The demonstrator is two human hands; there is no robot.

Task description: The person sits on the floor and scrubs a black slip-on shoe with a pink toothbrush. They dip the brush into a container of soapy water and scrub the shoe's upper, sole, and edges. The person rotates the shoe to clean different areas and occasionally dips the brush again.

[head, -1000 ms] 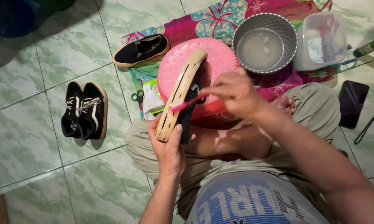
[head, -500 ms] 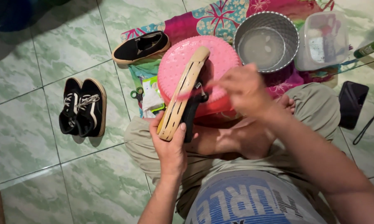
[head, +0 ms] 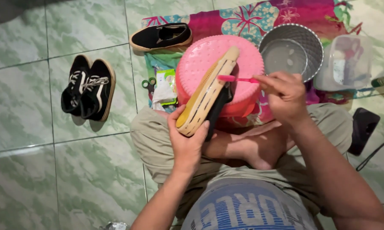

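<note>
I sit cross-legged on a tiled floor. My left hand (head: pixel 187 138) grips the heel end of a black slip-on shoe (head: pixel 209 91) turned sole-up, its tan sole resting against an upturned pink plastic basin (head: pixel 200 57). My right hand (head: pixel 283 96) holds a pink toothbrush (head: pixel 234 79) whose head touches the side of the shoe near the sole's edge.
The matching black slip-on shoe (head: pixel 162 36) lies behind the basin on a patterned cloth (head: pixel 243 17). A pair of black lace-up sneakers (head: pixel 87 87) stands at the left. A metal pot (head: pixel 292 51) and a clear plastic container (head: pixel 345 64) sit at the right; a dark phone (head: pixel 362 127) lies near my knee.
My right hand has drawn back to the right, so the pink toothbrush now shows beside the shoe. The left hand keeps the shoe in the same place.
</note>
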